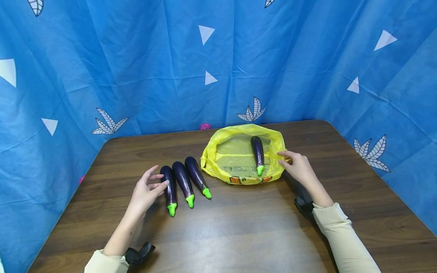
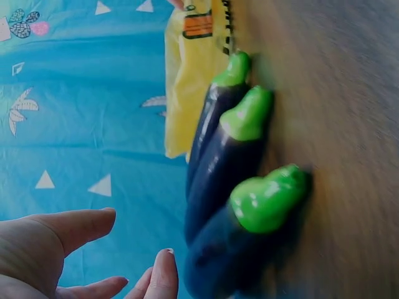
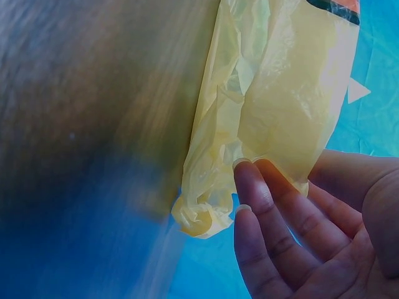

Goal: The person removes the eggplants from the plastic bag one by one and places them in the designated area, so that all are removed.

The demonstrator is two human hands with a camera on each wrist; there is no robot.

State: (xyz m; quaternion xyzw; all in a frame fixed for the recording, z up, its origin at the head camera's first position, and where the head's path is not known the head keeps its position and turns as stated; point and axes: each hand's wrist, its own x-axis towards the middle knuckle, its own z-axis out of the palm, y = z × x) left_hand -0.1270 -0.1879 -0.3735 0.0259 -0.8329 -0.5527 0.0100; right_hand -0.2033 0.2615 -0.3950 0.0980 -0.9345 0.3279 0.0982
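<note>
Three dark purple eggplants with bright green stem ends lie side by side on the left of the table in the head view. The person's left hand (image 1: 146, 189) is at the leftmost eggplant (image 1: 168, 187), thumb and fingers spread apart and holding nothing. In the left wrist view a gap shows between the thumb (image 2: 81, 229) and the fingers. An opened yellow plastic bag (image 1: 223, 176) stands to the right of the row, with one eggplant (image 1: 258, 151) inside. At the bag's right side, the right hand (image 1: 298, 165) pinches its rim between thumb and fingers.
The brown wooden table (image 1: 239, 227) ends at a blue patterned curtain (image 1: 153, 76) along the back and sides. Each wrist wears a black device, such as the left one (image 1: 139, 254).
</note>
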